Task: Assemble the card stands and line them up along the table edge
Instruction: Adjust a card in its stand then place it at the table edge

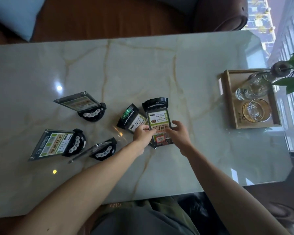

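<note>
My left hand (143,133) and my right hand (178,133) met over one card stand (159,123) that lay flat near the middle of the marble table (143,65). My left fingers were curled onto the card's left edge, pinching it. My right hand lay at its right edge with fingers only loosely bent and the thumb lifted; I could not tell whether it truly gripped the card or merely touched it. The stand's black base (155,103) pointed to twelve o'clock, away from me.

Just beside it, at about nine o'clock, a second stand (133,118) lay tilted, partly under my left hand. Three more stands sat well apart toward nine and eight o'clock: one (81,105) farther up the table, one (58,144) lying with its printed card up, and one (102,149) seen edge-on nearest my left forearm.

At three o'clock a wooden tray (231,102) held two glasses (255,109), with a leafy plant (290,77) at its far corner.
</note>
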Available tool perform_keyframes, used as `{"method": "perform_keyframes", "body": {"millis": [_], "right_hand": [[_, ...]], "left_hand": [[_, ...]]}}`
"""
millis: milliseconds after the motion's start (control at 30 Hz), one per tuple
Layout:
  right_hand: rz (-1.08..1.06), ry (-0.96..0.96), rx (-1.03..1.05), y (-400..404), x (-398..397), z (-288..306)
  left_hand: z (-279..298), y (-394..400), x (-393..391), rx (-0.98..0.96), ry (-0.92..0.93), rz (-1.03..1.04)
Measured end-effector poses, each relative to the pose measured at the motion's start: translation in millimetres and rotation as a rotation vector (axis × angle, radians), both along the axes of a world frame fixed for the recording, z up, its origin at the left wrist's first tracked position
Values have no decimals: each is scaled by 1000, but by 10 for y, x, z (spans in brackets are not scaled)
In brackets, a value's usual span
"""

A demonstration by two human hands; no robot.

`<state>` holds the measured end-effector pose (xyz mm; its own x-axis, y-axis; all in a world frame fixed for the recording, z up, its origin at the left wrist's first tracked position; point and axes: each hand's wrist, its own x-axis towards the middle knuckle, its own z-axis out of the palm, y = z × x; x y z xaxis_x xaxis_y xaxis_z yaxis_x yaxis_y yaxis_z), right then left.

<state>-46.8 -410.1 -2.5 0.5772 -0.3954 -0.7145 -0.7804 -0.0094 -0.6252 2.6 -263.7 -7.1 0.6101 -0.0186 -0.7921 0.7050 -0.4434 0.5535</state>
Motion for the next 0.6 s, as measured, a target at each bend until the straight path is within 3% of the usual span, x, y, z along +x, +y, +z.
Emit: {"method": "perform_keyframes", "body": {"millis": [267, 600], "right_hand": [[-66, -100, 13, -177, 81, 283], [-124, -181, 124, -437, 686, 738]], "left_hand": [[220, 3, 158, -77, -79, -25], [707, -172, 681, -279, -115, 183]]}}
